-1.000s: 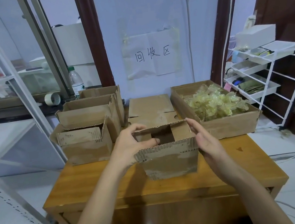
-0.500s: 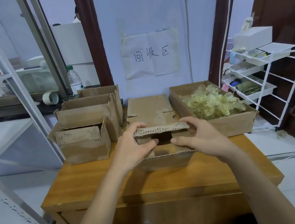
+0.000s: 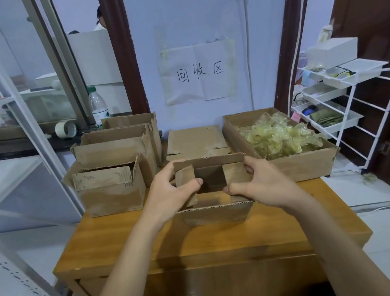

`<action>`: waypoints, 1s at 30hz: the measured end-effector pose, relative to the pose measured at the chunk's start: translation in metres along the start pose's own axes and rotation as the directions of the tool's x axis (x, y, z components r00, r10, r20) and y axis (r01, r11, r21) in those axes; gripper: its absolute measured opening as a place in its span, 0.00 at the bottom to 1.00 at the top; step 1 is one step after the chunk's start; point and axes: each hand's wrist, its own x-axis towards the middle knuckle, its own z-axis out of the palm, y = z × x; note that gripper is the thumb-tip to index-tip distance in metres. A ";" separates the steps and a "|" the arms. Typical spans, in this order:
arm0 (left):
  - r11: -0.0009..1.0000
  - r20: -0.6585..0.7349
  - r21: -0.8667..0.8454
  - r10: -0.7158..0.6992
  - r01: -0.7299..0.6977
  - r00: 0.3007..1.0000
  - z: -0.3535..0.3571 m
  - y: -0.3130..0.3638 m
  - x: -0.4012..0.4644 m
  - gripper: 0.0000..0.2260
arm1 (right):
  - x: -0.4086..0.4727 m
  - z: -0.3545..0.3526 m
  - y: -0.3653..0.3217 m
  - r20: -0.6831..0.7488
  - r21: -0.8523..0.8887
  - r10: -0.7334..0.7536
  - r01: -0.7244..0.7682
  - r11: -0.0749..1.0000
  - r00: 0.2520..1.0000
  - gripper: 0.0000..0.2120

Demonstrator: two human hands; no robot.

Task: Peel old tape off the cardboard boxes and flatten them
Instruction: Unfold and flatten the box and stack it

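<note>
On the wooden table (image 3: 127, 242) the small open box (image 3: 214, 195) stood mid-front, its long axis running left to right. The left hand (image 3: 170, 196) and right hand (image 3: 262, 186) gripped its opposite ends, equally near, thumbs hooked over the inner flaps.

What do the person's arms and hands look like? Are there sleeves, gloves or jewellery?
Both forearms are bare up to the frame edge: no sleeves show. The left hand and the right hand wear no gloves, rings, watch or bracelet.
</note>
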 end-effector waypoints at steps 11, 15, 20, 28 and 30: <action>0.935 -0.072 -0.316 -0.191 0.159 0.979 -0.011 -0.013 -0.007 0.44 | -0.007 -0.002 0.007 0.027 0.197 0.007 -0.012 0.980 1.000 0.32; 0.937 -0.026 -0.315 -0.165 0.149 0.986 -0.008 -0.011 -0.007 0.35 | -0.001 0.002 0.020 -0.062 0.424 0.206 -0.161 0.891 0.977 0.07; 0.933 0.044 -0.320 -0.157 0.163 0.987 -0.008 -0.009 -0.007 0.21 | 0.003 0.009 0.028 -0.079 0.417 0.239 -0.186 0.890 0.968 0.32; 0.938 0.243 -0.323 -0.044 0.124 0.969 -0.020 -0.032 -0.014 0.53 | -0.002 0.011 0.030 -0.071 0.435 0.108 -0.067 0.898 0.992 0.30; 0.966 0.222 -0.239 -0.040 0.095 0.974 -0.019 -0.039 -0.019 0.53 | -0.004 0.010 0.031 -0.045 0.430 0.101 -0.072 0.900 0.994 0.31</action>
